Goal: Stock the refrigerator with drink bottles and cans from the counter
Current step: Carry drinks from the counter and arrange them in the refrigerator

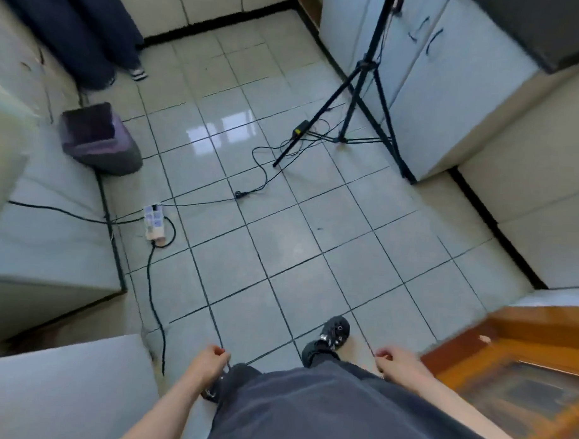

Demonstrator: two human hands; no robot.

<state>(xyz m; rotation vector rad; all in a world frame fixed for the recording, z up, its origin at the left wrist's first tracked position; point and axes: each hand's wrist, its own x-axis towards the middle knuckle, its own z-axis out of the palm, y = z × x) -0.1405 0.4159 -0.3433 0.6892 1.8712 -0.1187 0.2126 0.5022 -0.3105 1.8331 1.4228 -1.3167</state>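
- No bottles or cans are in view; both hands are empty, so nothing is being carried to the refrigerator at this moment.
- The left hand (pixel 211 361) hangs beside the trouser leg with its fingers loosely curled, grasping nothing. The right hand (pixel 396 362) hangs the same way on the other side. I judge this a walking pose between pick-ups.
- Between the hands and slightly ahead, one dark shoe (pixel 330 335) is planted forward on the tiled floor (pixel 280 252), which suggests a stride.
- Just left of the left hand is a white flat-sided unit (pixel 62 392); I cannot tell whether it is the refrigerator.
- Just right of the right hand stands a wooden door (pixel 522 368).
- Ahead of the left hand, a power strip (pixel 154 226) lies on the tiles with black cables running off it, a tripping risk on the route.
- Further ahead on that side sits a purple bin (pixel 99 137).
- Well ahead of the right hand, a black tripod (pixel 354 100) stands in front of pale cabinets (pixel 449 103) under a dark counter (pixel 551 28).
- Far ahead on the left, another person's dark trouser legs (pixel 91 31) stand by the wall.
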